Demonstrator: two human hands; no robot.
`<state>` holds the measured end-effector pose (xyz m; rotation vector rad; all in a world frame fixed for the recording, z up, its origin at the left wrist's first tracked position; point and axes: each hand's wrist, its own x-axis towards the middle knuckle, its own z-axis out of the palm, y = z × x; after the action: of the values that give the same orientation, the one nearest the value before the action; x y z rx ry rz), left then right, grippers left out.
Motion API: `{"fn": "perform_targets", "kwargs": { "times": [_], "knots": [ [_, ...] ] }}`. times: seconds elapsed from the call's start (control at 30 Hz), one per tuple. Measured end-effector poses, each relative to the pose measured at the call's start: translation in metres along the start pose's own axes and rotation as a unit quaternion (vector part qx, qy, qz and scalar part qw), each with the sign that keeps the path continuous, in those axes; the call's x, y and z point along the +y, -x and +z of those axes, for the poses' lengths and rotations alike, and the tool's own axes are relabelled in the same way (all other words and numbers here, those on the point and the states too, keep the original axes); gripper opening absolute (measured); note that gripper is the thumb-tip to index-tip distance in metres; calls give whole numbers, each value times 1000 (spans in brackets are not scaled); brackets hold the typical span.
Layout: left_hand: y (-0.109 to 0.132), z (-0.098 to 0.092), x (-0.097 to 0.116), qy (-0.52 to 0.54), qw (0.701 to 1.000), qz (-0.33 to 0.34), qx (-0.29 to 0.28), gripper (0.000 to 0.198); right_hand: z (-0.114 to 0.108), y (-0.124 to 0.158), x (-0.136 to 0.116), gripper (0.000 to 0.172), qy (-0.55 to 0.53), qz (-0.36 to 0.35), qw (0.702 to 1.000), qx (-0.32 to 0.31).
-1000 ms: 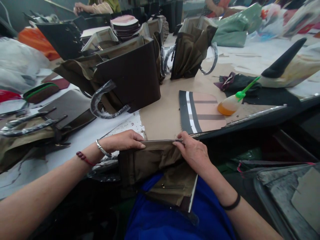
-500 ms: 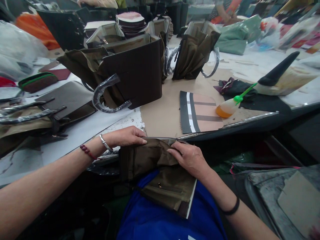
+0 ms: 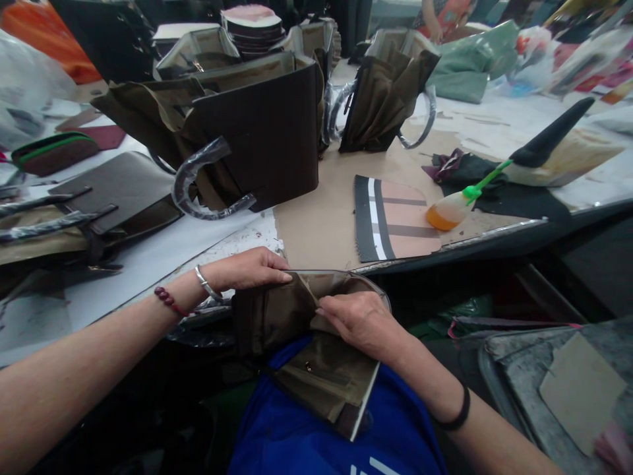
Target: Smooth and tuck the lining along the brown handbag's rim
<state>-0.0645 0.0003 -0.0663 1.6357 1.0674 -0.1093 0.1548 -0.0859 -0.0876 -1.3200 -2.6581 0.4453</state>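
A brown handbag [image 3: 267, 320] with its olive lining [image 3: 324, 379] folded out rests between my lap and the table edge. My left hand [image 3: 252, 268] grips its upper rim at the left, thumb on the near side. My right hand [image 3: 359, 323] is closed, pinching a fold of the lining inside the opening. A flap of lining with a small metal piece and a pale edge hangs over the blue cloth [image 3: 291, 435] on my lap. The lower body of the bag is mostly hidden in shadow.
Dark handbags [image 3: 257, 132] with plastic-wrapped handles stand on the table. A striped pink and grey panel [image 3: 403, 224] lies near the edge beside a bottle of orange liquid [image 3: 445, 212] with a green nozzle. A grey bag [image 3: 131, 188] lies left. A person's arm [image 3: 431, 20] shows at the back.
My right hand has moved left and slightly down from the bag's right rim, drawing the lining inward. The right rim is now uncovered. My left hand keeps its hold.
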Motion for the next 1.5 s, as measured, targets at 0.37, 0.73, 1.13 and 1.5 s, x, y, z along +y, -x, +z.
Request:
{"fn": "perform_targets", "kwargs": {
  "times": [0.37,0.73,1.13,1.5],
  "knots": [
    [-2,1,-4,-1,1000,7,-17,31,2,-6,10,35,-4,183,983,-18],
    [-7,-4,2,-30,997,29,-65,31,3,-17,3,32,60,274,960,10],
    [-7,-4,1,-37,997,16,-68,30,2,-14,1,33,58,266,962,4],
    [-1,-11,-5,29,995,-36,-83,29,1,-20,4,34,52,284,957,17]
  ]
}}
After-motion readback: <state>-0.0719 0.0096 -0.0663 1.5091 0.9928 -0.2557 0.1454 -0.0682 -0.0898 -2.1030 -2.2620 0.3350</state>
